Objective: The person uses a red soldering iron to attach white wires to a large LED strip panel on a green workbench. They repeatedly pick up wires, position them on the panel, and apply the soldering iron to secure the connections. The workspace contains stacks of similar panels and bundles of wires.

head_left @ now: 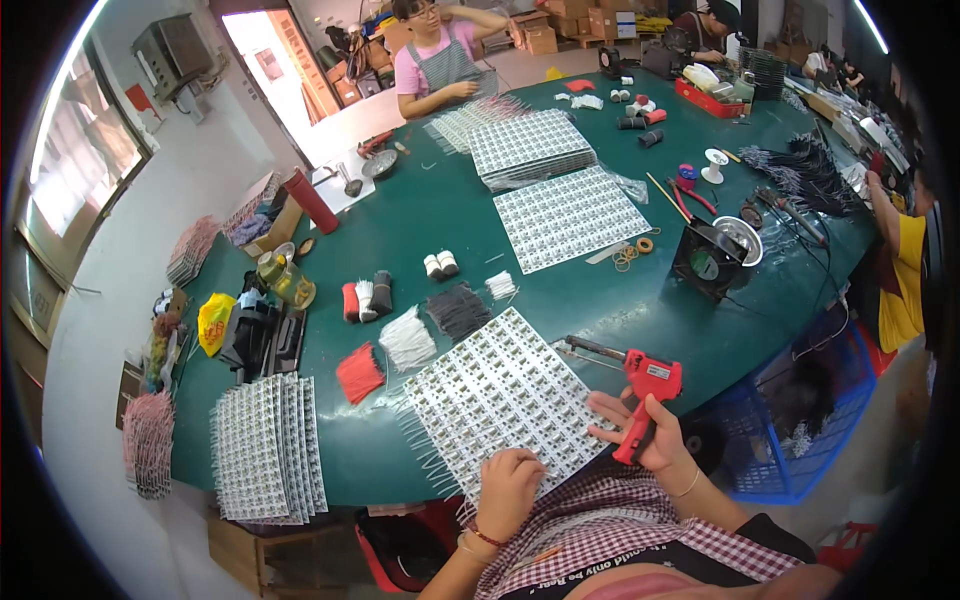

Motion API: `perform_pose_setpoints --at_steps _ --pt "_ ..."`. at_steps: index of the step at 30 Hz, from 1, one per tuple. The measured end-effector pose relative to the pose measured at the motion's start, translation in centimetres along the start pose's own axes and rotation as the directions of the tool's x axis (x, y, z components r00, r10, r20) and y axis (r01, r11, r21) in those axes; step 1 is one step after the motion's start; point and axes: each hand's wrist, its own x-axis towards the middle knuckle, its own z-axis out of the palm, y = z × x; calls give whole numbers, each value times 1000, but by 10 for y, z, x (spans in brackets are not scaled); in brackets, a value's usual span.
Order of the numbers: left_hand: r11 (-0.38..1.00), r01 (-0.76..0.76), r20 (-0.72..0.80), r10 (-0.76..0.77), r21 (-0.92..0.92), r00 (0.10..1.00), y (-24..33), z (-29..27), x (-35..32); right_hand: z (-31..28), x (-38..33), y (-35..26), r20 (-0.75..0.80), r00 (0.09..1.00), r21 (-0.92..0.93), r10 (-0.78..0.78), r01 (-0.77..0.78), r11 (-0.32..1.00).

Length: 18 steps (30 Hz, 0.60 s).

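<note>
My right hand [655, 440] holds a red soldering gun [652, 378] by its grip, some fingers stretched out toward the board. The gun's metal tip points left, over the far right edge of a white circuit board panel [500, 400]. That panel lies at an angle before me, covered in rows of small green-and-dark parts, with white wires [425, 450] along its left edge. Over the panel's near edge rests my left hand [510, 485], its fingers curled together. Whatever they may pinch is hidden. Beyond the panel lie red wires [360, 373], white wires [407, 338] and black wires [458, 311].
Stacked panels [265, 450] stand at left; more panels [570, 218] lie farther back. A black fan [705, 260] sits at right on the green table [400, 220]. A blue crate [800, 440] is below its edge. A co-worker [445, 60] sits across.
</note>
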Motion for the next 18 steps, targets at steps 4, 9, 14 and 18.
perform_pose_setpoints --at_steps 4,9,14,18 --pt "1000 11 -54 -13 -23 998 -3 11 0 -2 -1 -4 -17 1000 -28 -4 4 1000" --pt "999 -2 -80 7 54 997 6 14 -3 -3 -5 -3 -12 1000 -28 14 -14 1000" --pt "999 31 -93 -28 31 995 4 16 -2 -4 0 0 -28 999 -37 23 -24 999" --pt "998 -1 -63 5 67 998 1 19 -2 -3 -2 0 -37 999 -53 0 -2 999"
